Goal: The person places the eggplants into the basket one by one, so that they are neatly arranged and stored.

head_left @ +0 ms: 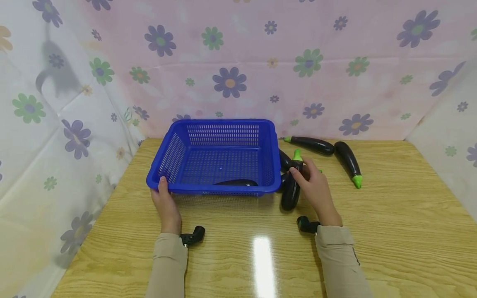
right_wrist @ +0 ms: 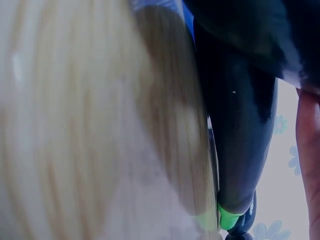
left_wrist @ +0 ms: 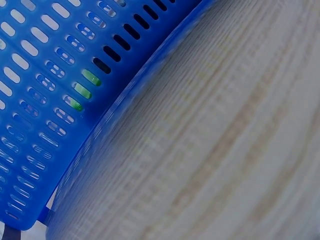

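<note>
My left hand grips the near left corner of a blue plastic basket, its thumb over the rim. Inside, against the near wall, lies a dark eggplant; its green stem shows through the slots in the left wrist view. Right of the basket, my right hand holds another eggplant between thumb and fingers, green stem pointing away. That held eggplant fills the top of the right wrist view, in front of a second one. Behind it, more eggplants lie partly hidden beside the basket.
Two more eggplants lie toward the back right, one sideways and one slanting with its stem toward me. The wooden table meets a flowered cloth at the back and sides. Dark wrist cameras sit at both cuffs.
</note>
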Demonstrator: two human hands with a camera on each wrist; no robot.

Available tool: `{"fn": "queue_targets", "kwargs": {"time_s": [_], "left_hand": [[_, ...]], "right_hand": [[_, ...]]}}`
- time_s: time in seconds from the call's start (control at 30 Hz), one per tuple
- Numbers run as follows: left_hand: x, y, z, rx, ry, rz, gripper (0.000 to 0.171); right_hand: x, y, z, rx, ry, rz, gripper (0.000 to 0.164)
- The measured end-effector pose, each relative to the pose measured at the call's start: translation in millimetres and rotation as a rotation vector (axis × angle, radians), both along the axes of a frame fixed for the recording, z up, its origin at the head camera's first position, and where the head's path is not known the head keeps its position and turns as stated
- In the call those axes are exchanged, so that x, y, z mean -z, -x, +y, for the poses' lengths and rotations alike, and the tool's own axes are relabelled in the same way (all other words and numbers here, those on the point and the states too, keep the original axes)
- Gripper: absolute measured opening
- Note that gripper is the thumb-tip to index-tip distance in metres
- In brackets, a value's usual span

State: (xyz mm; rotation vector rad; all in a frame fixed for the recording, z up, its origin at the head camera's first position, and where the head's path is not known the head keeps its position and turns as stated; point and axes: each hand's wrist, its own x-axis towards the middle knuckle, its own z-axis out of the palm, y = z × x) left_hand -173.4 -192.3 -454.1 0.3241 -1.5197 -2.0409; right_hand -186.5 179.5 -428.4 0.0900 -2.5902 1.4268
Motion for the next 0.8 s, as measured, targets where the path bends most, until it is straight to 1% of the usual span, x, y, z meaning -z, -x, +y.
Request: {"fn": "queue_targets", "kwargs": {"time_s": [0.27,0.43,0.8], "left_hand": [[0.5,0.5,-0.6,0.001,0.006,-0.004,0.049],[0.6,-0.1,-0.7,0.002,0.021,-0.031,0.051],[-1.2,-0.1,-0.3,0.0,0.011,-0.027,0.051]], "right_hand": [[-1.1,-0.3,-1.6,-0.006,-0.003,-0.006,0.06],[0.4,0.5,-2.2,-0.018,-0.003,0.002,0.057],[0.4,2.6,-5.1,-0.029,-0.011,-0.022,0.062]]}}
